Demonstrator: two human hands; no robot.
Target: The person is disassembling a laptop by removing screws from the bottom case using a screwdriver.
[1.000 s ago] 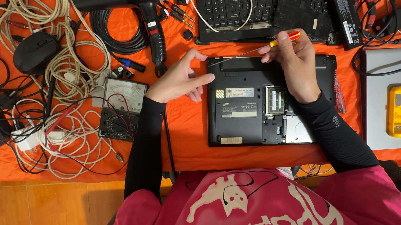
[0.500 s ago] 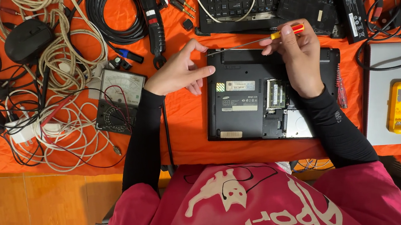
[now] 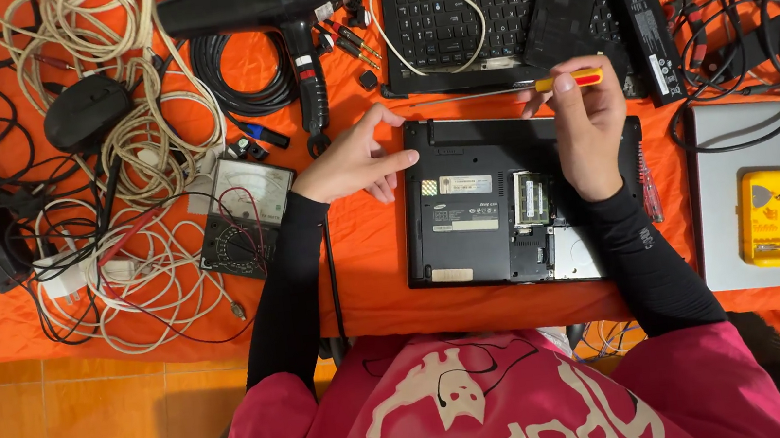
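Screwdriver (image 3: pixel 532 86) pinched in the right hand (image 3: pixel 587 123) lies level over the far edge of the upturned black laptop (image 3: pixel 505 201) on the orange worktop (image 3: pixel 364 251), while the left hand (image 3: pixel 354 159), open and empty, steadies its far-left corner; seemingly mid-unscrewing, needing the tip seated squarely.

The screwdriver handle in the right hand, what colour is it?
Yellow with a red end, on the screwdriver in the head view.

Orange cloth (image 3: pixel 365 261) is pretty cluttered: a tangle of white and black cables (image 3: pixel 112 182) plus an analog multimeter (image 3: pixel 246 217) on the left, a black hair dryer (image 3: pixel 268 8) and an open keyboard laptop (image 3: pixel 484 13) at the far side, and a small yellow case (image 3: pixel 773 217) sitting on a closed grey laptop (image 3: pixel 762 137) on the right.
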